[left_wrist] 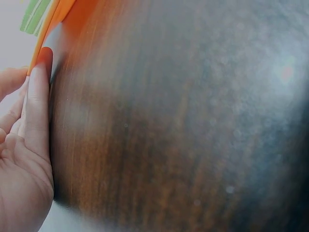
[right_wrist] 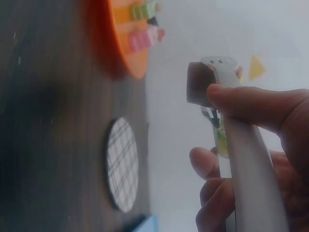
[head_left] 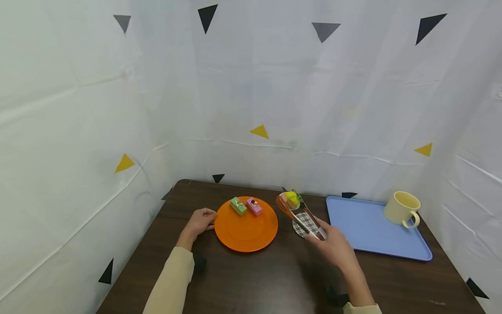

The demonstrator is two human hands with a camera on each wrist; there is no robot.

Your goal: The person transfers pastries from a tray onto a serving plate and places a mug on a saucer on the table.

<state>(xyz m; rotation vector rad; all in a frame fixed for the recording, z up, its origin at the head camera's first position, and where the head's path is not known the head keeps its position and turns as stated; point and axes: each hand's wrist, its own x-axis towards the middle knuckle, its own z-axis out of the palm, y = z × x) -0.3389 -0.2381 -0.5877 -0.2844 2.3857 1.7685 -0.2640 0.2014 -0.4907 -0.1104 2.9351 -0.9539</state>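
My right hand [head_left: 335, 248] grips metal tongs [head_left: 303, 226], whose tips pinch a small yellow, green and pink food piece [head_left: 291, 199] above a round checked coaster [head_left: 306, 224]. In the right wrist view, thumb and fingers wrap the tongs [right_wrist: 251, 174]. My left hand [head_left: 199, 223] holds the left rim of an orange plate [head_left: 247, 233]; the left wrist view shows the thumb above the rim and a finger below it. Toward the back of the plate lie a green cake piece [head_left: 238, 206] and a pink one [head_left: 254, 206].
On the right of the dark wooden table [head_left: 255, 283] lies a blue tray [head_left: 364, 226] with a yellow mug [head_left: 401, 209] at its back right. A white curtain [head_left: 235, 87] with triangles stands behind and along the sides.
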